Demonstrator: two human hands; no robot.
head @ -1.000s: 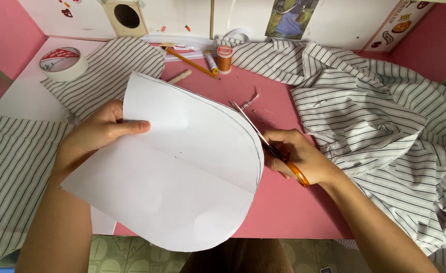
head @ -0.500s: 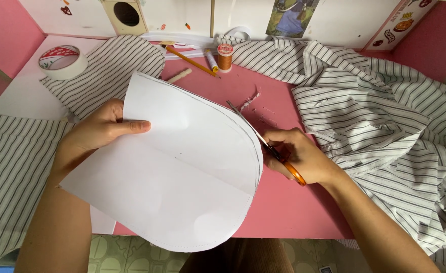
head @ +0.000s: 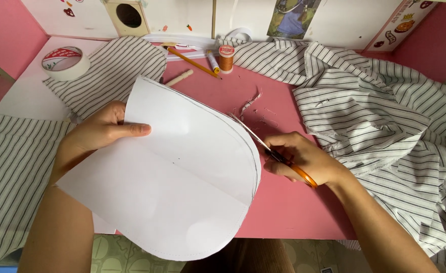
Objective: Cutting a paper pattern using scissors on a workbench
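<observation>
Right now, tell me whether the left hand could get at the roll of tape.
Probably yes: the left hand lies near the roll of tape, only flat striped fabric between, but it grips the paper pattern.

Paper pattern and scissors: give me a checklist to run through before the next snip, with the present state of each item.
1. Left hand grips paper pattern: ok.
2. Right hand holds orange-handled scissors: ok.
3. Blades on the drawn curve: cannot tell.
4. Left fingers away from blades: ok.
5. Striped fabric apart from the cutting edge: ok.
6. Paper trimmings clear of blades: ok.

White rounded paper sheet (head: pixel 182 177), orange-handled scissors (head: pixel 288 164)
</observation>
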